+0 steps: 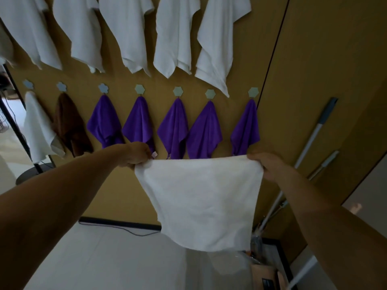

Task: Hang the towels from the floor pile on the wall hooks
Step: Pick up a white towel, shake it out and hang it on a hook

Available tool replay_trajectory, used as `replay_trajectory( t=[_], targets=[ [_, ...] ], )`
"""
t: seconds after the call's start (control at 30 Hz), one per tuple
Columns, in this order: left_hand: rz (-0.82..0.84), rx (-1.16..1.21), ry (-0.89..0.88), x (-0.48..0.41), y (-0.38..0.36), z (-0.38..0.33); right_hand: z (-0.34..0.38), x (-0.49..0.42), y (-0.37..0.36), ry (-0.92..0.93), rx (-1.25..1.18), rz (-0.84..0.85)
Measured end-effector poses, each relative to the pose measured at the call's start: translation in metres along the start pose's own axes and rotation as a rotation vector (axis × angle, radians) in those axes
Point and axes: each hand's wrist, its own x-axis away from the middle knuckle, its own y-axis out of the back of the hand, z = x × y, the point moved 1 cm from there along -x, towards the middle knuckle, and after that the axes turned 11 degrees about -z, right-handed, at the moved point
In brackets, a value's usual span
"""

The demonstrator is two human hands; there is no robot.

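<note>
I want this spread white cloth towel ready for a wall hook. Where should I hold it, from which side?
Hold the white cloth towel at a top corner, coming from its outer edge. The left hand and right hand pinch both upper corners, so it hangs flat. The purple cloths on the hexagonal wall hooks each hang from one corner, so a corner grip probably suits hooking.

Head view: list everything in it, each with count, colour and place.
held towel: 1, white, spread out at centre
top towels: at least 5, white, upper wall row
purple towels: 5, purple, lower hooks, centre to right
brown towel: 1, brown, lower row, second from left
low white towel: 1, white, lower row, far left
hooks: 7 showing, pale, lower row
poles: 2, grey-white, leaning at right
cable: 1, black, floor by wall
left hand: grips held towel's left corner
right hand: grips its right corner
</note>
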Motion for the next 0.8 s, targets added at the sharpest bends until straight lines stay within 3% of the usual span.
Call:
replay_trajectory(
  t=[0.07,0.17,0.27,0.5,0.8],
  targets=[
    [0.015,0.208,0.077,-0.003,0.003,0.006,-0.001,0.001,0.001,0.012,-0.012,-0.042],
    [-0.122,0.562,0.156,-0.013,0.011,0.013,0.0,-0.001,0.006,0.052,-0.072,-0.097],
    [-0.21,0.729,0.24,-0.017,0.019,0.015,0.002,-0.003,0.002,0.107,-0.092,-0.127],
    [-0.18,0.746,0.324,-0.011,0.03,0.008,0.005,0.002,-0.011,0.16,-0.044,-0.094],
    [-0.272,0.829,0.241,-0.006,0.027,-0.009,0.008,-0.005,-0.011,0.367,0.34,-0.221]
  ],
)
